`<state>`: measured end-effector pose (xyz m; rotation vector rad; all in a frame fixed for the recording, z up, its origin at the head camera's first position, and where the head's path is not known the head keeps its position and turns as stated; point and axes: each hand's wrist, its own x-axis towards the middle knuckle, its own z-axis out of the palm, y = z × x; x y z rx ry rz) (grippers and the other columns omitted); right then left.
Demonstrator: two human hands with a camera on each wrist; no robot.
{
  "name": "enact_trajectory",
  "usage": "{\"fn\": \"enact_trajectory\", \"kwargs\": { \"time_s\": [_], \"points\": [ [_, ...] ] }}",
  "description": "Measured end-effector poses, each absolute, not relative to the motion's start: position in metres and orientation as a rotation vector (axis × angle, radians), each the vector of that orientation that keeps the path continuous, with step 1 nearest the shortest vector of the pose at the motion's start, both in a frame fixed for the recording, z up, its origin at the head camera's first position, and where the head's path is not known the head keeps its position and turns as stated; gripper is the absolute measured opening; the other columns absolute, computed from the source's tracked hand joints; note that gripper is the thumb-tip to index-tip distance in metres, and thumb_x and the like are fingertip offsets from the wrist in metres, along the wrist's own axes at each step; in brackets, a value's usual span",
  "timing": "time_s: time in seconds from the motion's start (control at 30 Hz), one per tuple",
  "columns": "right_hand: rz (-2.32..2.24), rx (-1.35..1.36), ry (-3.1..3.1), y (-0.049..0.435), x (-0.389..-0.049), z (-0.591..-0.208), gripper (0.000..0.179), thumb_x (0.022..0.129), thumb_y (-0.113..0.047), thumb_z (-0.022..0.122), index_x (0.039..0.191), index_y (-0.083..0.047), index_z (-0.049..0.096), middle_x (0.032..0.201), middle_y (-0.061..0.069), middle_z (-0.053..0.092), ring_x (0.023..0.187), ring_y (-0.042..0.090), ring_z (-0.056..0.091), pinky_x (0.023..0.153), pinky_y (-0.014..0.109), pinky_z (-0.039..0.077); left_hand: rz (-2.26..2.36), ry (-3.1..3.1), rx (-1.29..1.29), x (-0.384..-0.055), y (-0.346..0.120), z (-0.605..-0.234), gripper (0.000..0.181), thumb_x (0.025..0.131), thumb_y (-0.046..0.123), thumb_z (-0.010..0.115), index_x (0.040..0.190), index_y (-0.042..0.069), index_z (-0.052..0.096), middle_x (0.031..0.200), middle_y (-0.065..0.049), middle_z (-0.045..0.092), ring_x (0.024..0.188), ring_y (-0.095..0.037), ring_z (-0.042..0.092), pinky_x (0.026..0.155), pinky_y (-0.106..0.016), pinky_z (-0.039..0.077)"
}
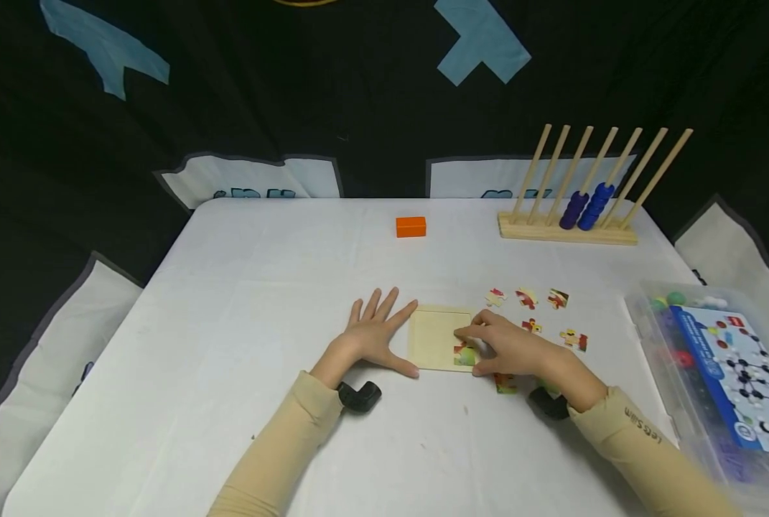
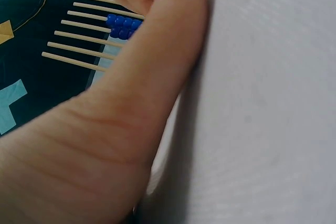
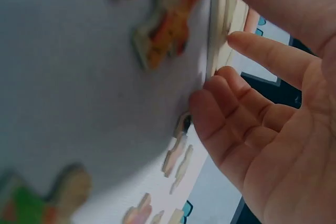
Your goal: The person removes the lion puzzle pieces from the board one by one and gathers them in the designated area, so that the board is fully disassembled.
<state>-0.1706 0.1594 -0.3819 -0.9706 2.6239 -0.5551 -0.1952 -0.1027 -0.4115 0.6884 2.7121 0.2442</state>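
Note:
A square wooden puzzle board (image 1: 432, 337) lies flat on the table, with one colourful jigsaw piece (image 1: 464, 355) in its lower right corner. My left hand (image 1: 373, 339) rests with spread fingers at the board's left side, index fingertip and thumb close to its edge. Over the right side reaches my right hand (image 1: 510, 345); its index finger touches the inside of the board, while the thumb is at the lower right corner by the piece. In the right wrist view, thumb and index finger stand apart and the other fingers (image 3: 207, 114) bend loosely beside the board's edge.
Several loose puzzle pieces (image 1: 527, 298) are scattered right of the board, one piece (image 1: 505, 383) partly below the right hand. An orange block (image 1: 411, 227) sits farther back. A wooden peg rack (image 1: 568, 231) with blue and purple beads stands back right; a clear plastic box (image 1: 655, 359) occupies the right edge.

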Motion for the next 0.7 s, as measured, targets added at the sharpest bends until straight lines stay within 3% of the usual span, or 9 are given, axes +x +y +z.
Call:
{"fn": "enact_trajectory", "kwargs": {
  "time_s": [0.37, 0.7],
  "points": [
    [-0.634, -0.942, 2.665, 0.1634, -0.1644, -0.3891, 0.042, 0.076, -0.024, 0.074, 0.113, -0.008, 0.062, 0.110, 0.006, 0.048, 0.099, 0.022, 0.046, 0.084, 0.040, 0.041, 0.242, 2.717, 0.683, -0.1931, -0.1035, -0.4112, 0.119, 0.053, 0.078, 0.062, 0.146, 0.033, 0.002, 0.150, -0.006, -0.012, 0.133, -0.031, -0.016, 0.102, -0.055, -0.009],
    [-0.682, -0.956, 2.663, 0.1641, -0.1654, -0.3899, 0.041, 0.075, -0.022, 0.075, 0.111, -0.007, 0.061, 0.107, 0.003, 0.053, 0.094, 0.019, 0.049, 0.080, 0.037, 0.043, 0.238, 2.720, 0.685, -0.1951, -0.1015, -0.4116, 0.119, 0.053, 0.078, 0.062, 0.146, 0.033, 0.002, 0.150, -0.006, -0.012, 0.133, -0.031, -0.016, 0.102, -0.055, -0.008]
  ]
}}
